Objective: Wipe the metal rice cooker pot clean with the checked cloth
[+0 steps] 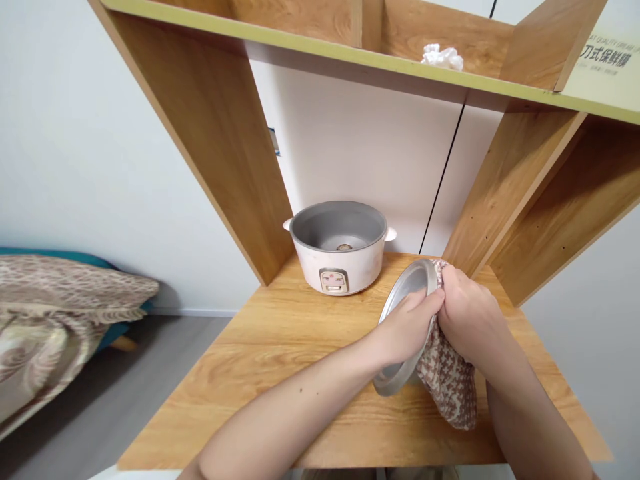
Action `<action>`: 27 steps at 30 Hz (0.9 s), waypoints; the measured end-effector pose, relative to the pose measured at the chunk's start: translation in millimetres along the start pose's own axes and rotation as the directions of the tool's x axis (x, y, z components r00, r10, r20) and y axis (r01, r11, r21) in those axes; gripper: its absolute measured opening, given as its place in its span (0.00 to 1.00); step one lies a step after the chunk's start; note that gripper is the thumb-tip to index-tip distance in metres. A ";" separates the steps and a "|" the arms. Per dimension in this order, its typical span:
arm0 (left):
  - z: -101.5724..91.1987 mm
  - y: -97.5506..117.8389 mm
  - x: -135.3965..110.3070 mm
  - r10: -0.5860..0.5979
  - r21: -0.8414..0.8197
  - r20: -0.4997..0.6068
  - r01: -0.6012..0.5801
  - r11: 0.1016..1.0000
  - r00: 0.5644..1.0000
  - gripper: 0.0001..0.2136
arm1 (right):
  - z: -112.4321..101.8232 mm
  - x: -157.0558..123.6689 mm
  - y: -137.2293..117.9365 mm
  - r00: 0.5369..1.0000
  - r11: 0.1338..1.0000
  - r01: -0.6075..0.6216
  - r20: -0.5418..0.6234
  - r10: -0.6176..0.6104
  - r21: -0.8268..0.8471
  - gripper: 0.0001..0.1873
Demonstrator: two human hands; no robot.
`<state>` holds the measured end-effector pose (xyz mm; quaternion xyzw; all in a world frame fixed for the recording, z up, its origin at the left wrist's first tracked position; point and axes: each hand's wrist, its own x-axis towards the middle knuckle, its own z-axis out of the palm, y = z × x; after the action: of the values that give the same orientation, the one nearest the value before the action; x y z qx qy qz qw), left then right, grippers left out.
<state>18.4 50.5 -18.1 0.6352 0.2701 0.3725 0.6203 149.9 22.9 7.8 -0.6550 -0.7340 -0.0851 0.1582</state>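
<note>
My left hand (407, 327) grips a round metal lid (406, 285), held on edge above the wooden table (260, 373). My right hand (470, 313) presses a brown-and-white patterned cloth (447, 380) against the lid's far side, fingers closed over it. The cloth hangs down below both hands. Behind them a white rice cooker (340, 250) stands open with no lid, its grey inner pot bare.
A wooden shelf unit frames the table, with slanted side panels (220, 147) left and right. A crumpled white tissue (443, 57) lies on the upper shelf. A bed with a patterned cover (55, 313) stands at the far left on a grey floor.
</note>
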 end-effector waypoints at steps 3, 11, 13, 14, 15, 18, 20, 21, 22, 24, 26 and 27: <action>-0.3 -0.6 -0.1 -0.007 -0.013 0.001 0.007 1.000 1.000 0.22 | -0.4 0.0 -0.4 1.000 1.000 -0.006 0.005 0.006 0.002 0.06; -0.5 0.2 -0.7 -0.014 -0.012 0.004 0.014 1.000 1.000 0.23 | -1.1 0.8 -0.6 1.000 1.000 -0.011 0.019 0.011 -0.001 0.06; -0.5 0.7 -0.9 -0.011 -0.012 0.004 0.011 1.000 1.000 0.23 | -0.5 0.7 -0.1 1.000 1.000 0.000 0.008 0.001 -0.005 0.06; -0.6 0.9 -1.0 -0.007 -0.011 0.004 0.007 1.000 1.000 0.22 | -0.2 0.7 0.1 1.000 1.000 0.002 0.003 -0.002 -0.005 0.06; -0.6 1.1 -1.1 -0.004 -0.010 0.002 0.004 1.000 1.000 0.22 | 0.0 0.6 0.2 1.000 1.000 0.003 -0.001 -0.003 -0.006 0.06; -0.6 1.3 -1.2 -0.002 -0.006 -0.001 0.002 1.000 1.000 0.22 | 0.6 0.3 0.3 1.000 1.000 0.005 -0.012 -0.005 -0.009 0.06; -0.4 1.1 -1.2 0.001 -0.003 -0.001 -0.001 1.000 1.000 0.22 | 0.7 0.3 0.2 1.000 1.000 0.003 -0.014 -0.003 -0.007 0.06; -0.2 0.9 -1.2 0.004 -0.001 -0.001 -0.004 1.000 1.000 0.22 | 0.7 0.3 0.1 1.000 1.000 0.000 -0.012 0.000 -0.005 0.06; -0.1 0.7 -1.1 0.008 0.000 -0.002 -0.008 1.000 1.000 0.22 | 0.8 0.4 0.1 1.000 1.000 -0.005 -0.008 0.005 -0.003 0.06; 0.0 0.3 -0.9 0.014 -0.004 -0.005 -0.014 1.000 1.000 0.21 | 0.9 0.5 0.2 1.000 1.000 -0.012 0.002 0.012 0.004 0.06; -0.2 -0.2 -0.7 0.017 -0.016 -0.006 -0.017 1.000 1.000 0.21 | 1.3 0.6 0.5 1.000 1.000 -0.012 0.006 0.012 0.011 0.05; -0.4 -0.5 -0.6 0.018 -0.021 -0.005 -0.018 1.000 1.000 0.21 | 1.5 0.6 0.7 1.000 1.000 -0.009 0.001 0.009 0.013 0.05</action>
<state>17.8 50.3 -18.7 0.6301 0.2621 0.3824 0.6230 150.4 24.1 6.5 -0.6572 -0.7317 -0.0792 0.1625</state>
